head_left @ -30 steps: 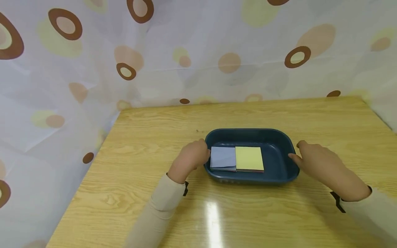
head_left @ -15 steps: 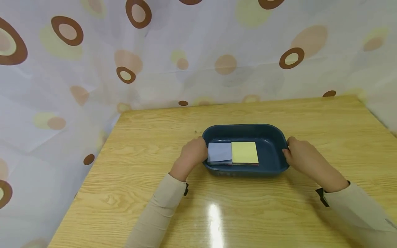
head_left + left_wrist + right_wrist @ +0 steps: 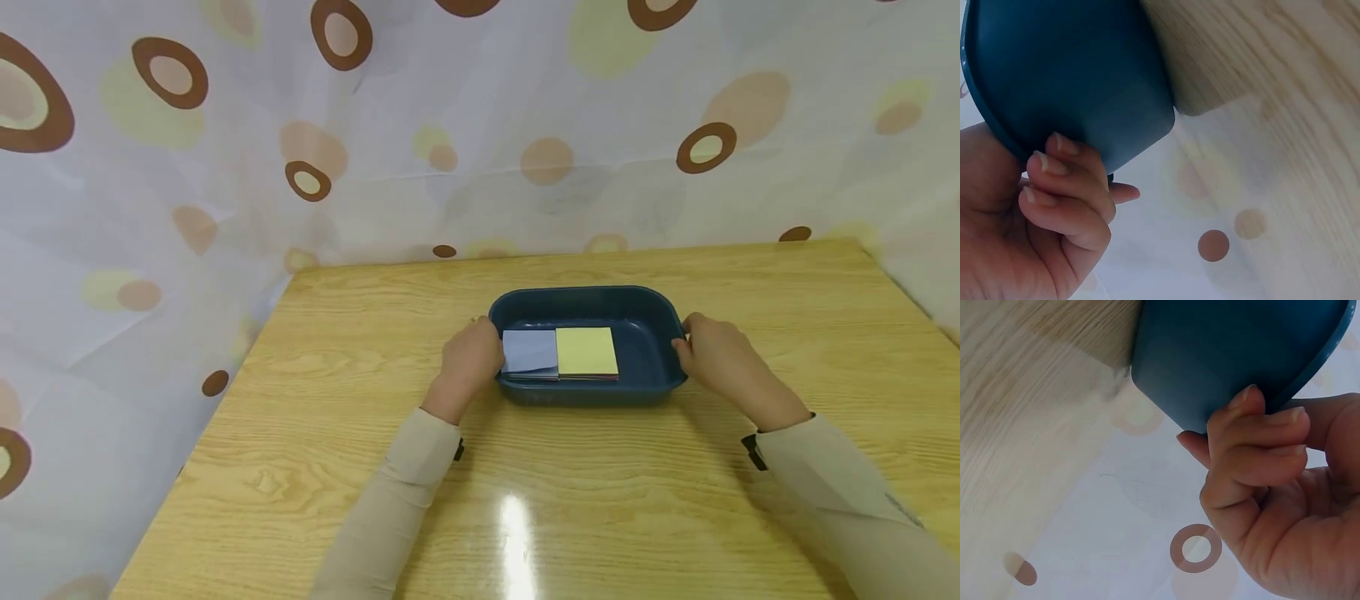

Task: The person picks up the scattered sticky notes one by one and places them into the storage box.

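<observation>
A dark blue oblong plastic tray [image 3: 648,354] with rounded corners is held between both hands. My left hand [image 3: 471,358] grips its left end, fingers curled under the rim on the outer wall [image 3: 1085,75]. At the opposite end my right hand [image 3: 723,362] pinches the rim, its curled fingers [image 3: 1254,444] against the outside of the tray. Inside, toward the left, lie two square stacks of paper side by side: a blue-lilac stack [image 3: 529,352] and a pale yellow stack [image 3: 587,352]. Whether the tray's base touches the table cannot be told.
A light wood-grain table [image 3: 360,367] lies under the tray, with a bright glare streak near its front. Behind and to the left hangs a white sheet [image 3: 420,100] patterned with brown and peach circles, meeting the table's back edge.
My right hand has closed in on the tray's right end and now grips it. The tray has moved away from me, toward the back of the table, both hands travelling with it.
</observation>
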A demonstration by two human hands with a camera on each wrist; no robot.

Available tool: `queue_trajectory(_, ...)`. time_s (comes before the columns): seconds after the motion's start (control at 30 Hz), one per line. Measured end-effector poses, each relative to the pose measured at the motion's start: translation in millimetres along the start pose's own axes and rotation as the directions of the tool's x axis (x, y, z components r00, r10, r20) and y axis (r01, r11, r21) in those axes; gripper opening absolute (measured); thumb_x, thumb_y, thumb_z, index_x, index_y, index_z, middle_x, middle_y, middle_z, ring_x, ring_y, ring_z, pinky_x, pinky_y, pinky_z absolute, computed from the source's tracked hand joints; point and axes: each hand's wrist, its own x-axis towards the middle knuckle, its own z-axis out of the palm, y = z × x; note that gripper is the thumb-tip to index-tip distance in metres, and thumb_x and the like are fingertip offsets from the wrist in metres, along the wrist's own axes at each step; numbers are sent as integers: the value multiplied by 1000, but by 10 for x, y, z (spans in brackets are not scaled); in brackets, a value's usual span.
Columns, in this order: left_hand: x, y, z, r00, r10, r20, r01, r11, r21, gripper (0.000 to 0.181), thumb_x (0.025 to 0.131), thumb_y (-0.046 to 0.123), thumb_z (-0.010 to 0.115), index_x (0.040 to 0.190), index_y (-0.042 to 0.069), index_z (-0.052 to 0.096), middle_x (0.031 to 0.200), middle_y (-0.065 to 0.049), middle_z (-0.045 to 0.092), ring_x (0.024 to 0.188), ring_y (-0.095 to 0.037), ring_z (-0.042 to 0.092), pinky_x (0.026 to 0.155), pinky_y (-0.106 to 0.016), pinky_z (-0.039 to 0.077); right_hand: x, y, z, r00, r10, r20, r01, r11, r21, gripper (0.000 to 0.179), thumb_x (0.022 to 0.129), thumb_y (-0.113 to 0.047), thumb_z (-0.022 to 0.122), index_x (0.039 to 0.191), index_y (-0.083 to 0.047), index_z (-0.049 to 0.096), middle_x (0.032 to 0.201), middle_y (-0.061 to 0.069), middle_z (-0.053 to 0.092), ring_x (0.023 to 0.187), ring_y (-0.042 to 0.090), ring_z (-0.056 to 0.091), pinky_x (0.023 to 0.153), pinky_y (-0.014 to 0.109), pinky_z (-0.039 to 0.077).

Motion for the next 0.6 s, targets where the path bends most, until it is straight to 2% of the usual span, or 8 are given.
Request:
queue_trajectory(0.33, 227, -3, 22, 995, -77, -71, 75, 997, -37, 26, 102, 19, 44, 109, -1, 59, 93, -15, 67, 83, -27, 68, 66, -43, 57, 262, 42, -11, 999, 45, -4, -44, 998, 43, 39, 98, -7, 46, 117, 26, 44, 84, 29, 62, 64, 28, 61, 56, 41, 50)
queue_trajectory(0.6, 469, -2, 30, 987, -151, -62, 145, 985, -90, 31, 104, 24, 41, 119, 2, 57, 101, -13, 67, 88, -25, 66, 72, -43, 56, 445, 59, 28, 995, 79, -63, -75, 995, 61, 42, 100, -10, 44, 122, 26, 43, 95, 34, 61, 67, 32, 62, 62, 46, 50)
